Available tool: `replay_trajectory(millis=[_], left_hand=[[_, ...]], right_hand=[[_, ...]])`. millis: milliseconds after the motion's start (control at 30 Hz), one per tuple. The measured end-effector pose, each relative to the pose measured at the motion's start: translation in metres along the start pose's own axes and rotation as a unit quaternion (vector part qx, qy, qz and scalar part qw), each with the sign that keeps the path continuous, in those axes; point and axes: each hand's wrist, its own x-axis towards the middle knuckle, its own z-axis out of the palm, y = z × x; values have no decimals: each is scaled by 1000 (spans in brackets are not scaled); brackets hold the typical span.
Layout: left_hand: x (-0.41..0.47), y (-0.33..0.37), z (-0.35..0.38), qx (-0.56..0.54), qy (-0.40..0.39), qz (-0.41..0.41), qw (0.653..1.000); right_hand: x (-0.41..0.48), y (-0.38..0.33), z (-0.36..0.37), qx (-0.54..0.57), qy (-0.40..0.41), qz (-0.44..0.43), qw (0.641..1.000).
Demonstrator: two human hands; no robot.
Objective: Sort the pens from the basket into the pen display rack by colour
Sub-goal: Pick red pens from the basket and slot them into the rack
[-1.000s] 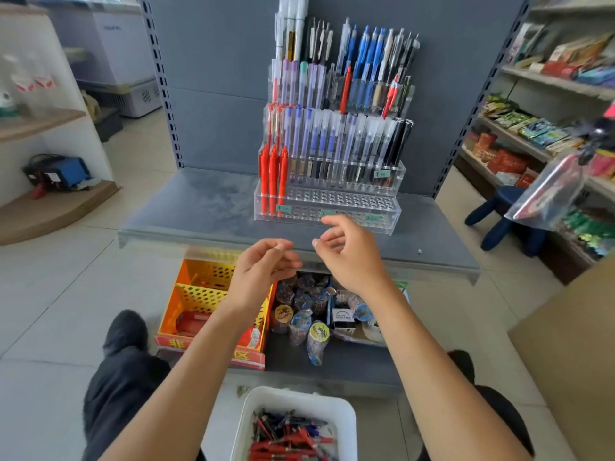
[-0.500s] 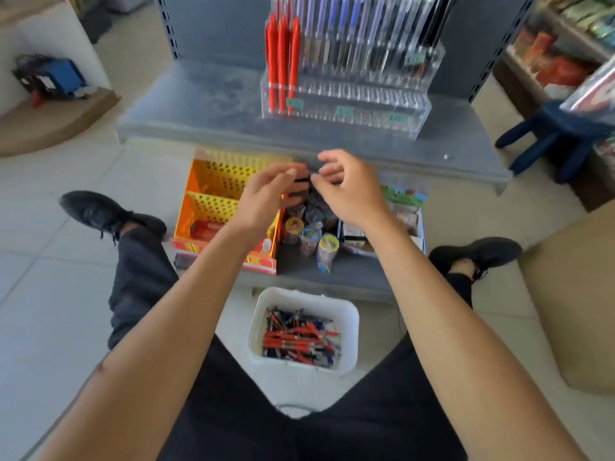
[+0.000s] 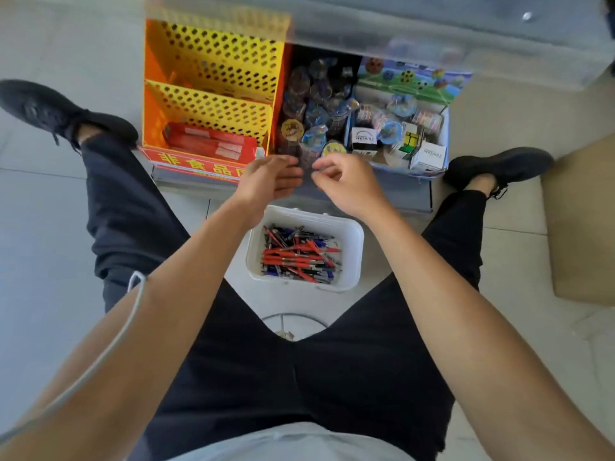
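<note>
Hands dropped toward basket (image 3: 353,235); left hand (image 3: 269,182), right hand (image 3: 346,185) loosely curled, empty. Judged fetching step; next, reach down, pinch one pen (image 3: 299,251).

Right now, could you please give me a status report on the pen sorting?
Left hand, right hand loosely curled, no pen visible. White basket of pens untouched. Rack out of view.

White plastic basket (image 3: 352,247), glossy floor tiles (image 3: 40,227)

Tiled floor (image 3: 43,214) carries the white pen basket (image 3: 353,242).
</note>
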Motion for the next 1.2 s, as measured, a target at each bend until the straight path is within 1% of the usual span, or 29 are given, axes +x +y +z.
replay_trajectory(millis=[133,233,333,467,567,733,800,867,967,1100,1200], left_hand=[[21,-42,-9,5,20,-85,996],[33,-72,-16,14,43,-148,988],[41,-99,-23,6,66,-210,975],[42,-128,-32,1,100,-282,954],[43,-139,-33,23,94,-296,950],[47,-148,-32,58,85,-309,945],[47,-151,-33,85,66,-307,946],[46,-153,-34,101,48,-304,946],[46,-155,-36,108,47,-299,947],[42,-151,-34,116,39,-279,952],[33,-150,-29,129,7,-234,964]], right_hand=[[5,42,24,1,-40,54,998],[5,76,46,3,-84,112,990],[-1,111,65,-29,-112,146,983],[-5,152,93,-74,-213,200,954],[-3,171,116,-130,-262,204,934],[10,181,151,-188,-296,208,913],[12,175,156,-175,-291,225,913],[12,168,156,-149,-253,239,926],[6,163,149,-124,-194,244,942],[-2,157,135,2,-117,212,970],[-9,137,119,49,-88,180,979]])
